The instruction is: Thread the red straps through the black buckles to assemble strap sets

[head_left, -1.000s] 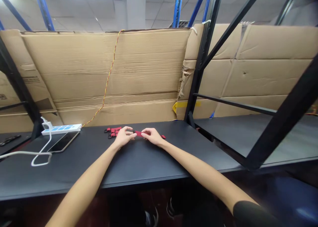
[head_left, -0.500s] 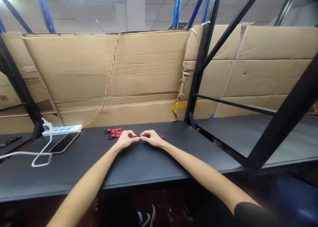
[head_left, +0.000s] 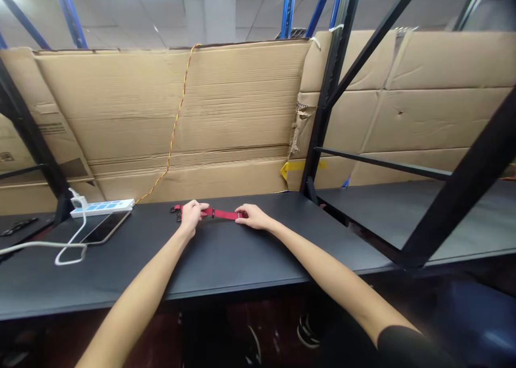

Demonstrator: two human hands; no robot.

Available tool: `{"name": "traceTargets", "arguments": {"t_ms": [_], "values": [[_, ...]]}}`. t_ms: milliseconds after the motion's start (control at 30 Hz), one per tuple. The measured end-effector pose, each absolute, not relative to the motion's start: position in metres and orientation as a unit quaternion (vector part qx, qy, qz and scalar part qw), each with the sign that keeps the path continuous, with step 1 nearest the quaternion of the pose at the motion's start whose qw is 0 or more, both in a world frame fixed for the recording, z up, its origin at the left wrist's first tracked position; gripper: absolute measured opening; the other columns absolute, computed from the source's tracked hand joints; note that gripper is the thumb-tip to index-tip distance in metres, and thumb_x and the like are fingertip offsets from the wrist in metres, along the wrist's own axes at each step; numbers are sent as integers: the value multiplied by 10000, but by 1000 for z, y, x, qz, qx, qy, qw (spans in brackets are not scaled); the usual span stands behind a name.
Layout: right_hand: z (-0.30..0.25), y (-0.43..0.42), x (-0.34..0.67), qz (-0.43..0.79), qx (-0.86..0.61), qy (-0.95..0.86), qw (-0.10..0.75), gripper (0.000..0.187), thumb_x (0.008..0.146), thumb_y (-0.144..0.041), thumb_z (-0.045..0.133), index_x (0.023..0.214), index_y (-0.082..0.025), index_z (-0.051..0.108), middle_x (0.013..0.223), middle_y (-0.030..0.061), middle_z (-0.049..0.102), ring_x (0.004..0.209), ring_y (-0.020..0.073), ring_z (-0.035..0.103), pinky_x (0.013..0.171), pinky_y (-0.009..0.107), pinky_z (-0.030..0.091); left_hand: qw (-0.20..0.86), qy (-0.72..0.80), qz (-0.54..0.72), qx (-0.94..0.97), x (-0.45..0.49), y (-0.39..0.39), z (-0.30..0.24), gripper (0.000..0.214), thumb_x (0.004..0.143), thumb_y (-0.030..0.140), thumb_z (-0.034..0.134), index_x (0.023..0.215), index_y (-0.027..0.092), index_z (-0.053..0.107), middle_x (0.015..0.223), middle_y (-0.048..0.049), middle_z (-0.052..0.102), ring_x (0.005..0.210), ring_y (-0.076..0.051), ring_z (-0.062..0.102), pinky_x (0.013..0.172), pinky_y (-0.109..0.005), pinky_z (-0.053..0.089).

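A red fabric strap (head_left: 222, 214) lies stretched along the black table (head_left: 229, 260), with a small dark slider on it. My left hand (head_left: 190, 216) sits on its left end, over dark metal clips (head_left: 176, 212). The hand hides part of the red straps there, so I cannot tell how many there are. My right hand (head_left: 253, 216) has its fingertips pinched on the strap's right end.
A white power strip (head_left: 102, 208) and a smartphone (head_left: 105, 227) lie at the table's left, with a white cable (head_left: 68, 252) looped beside them. Cardboard sheets (head_left: 161, 110) stand behind the table, and a black steel upright (head_left: 326, 99) stands to the right.
My hands have moved apart, the left going left and the right staying near the strap's end. The strap now lies stretched between them instead of bunched at my fingertips.
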State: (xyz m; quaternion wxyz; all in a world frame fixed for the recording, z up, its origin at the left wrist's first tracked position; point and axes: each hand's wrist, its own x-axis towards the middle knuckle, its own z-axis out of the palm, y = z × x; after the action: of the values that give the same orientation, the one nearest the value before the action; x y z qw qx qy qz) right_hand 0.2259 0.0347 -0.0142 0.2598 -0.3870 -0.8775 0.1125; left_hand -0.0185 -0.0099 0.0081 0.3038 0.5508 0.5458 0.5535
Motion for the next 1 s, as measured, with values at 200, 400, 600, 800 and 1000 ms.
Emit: {"name": "traceTargets", "arguments": {"t_ms": [200,400,600,800,1000], "values": [[-13,30,218,179,-360,-863,306,397,743,-343,713,1104,-181,679,989,67,692,812,183,594,761,308,441,329,496,598,536,-7,-19,15,382,612,366,732,621,189,394,668,-26,672,475,-98,565,447,-208,392],[-15,28,214,288,-343,-827,339,442,677,-382,743,1062,-168,697,787,13,664,647,133,527,629,264,421,356,464,503,636,0,-25,14,393,603,421,786,839,140,646,822,-60,698,721,-173,653,666,-296,538],[-14,19,208,291,-313,-829,361,443,701,-307,694,1118,-161,665,864,27,680,710,149,570,677,272,445,260,461,440,726,0,-23,9,347,718,362,681,986,142,681,746,-41,703,624,-141,593,610,-261,472],[-11,10,203,209,-301,-833,415,366,716,-245,641,1071,-160,656,934,44,687,775,164,601,750,282,457,194,483,410,749,5,-25,6,259,767,377,606,785,156,740,744,-52,720,628,-160,585,604,-268,443],[-6,-1,197,139,-279,-860,404,257,717,-183,611,966,-163,674,810,21,674,685,134,565,679,240,432,166,505,432,729,8,-27,5,254,745,370,620,780,150,743,711,-52,716,625,-160,590,584,-252,437]]}}
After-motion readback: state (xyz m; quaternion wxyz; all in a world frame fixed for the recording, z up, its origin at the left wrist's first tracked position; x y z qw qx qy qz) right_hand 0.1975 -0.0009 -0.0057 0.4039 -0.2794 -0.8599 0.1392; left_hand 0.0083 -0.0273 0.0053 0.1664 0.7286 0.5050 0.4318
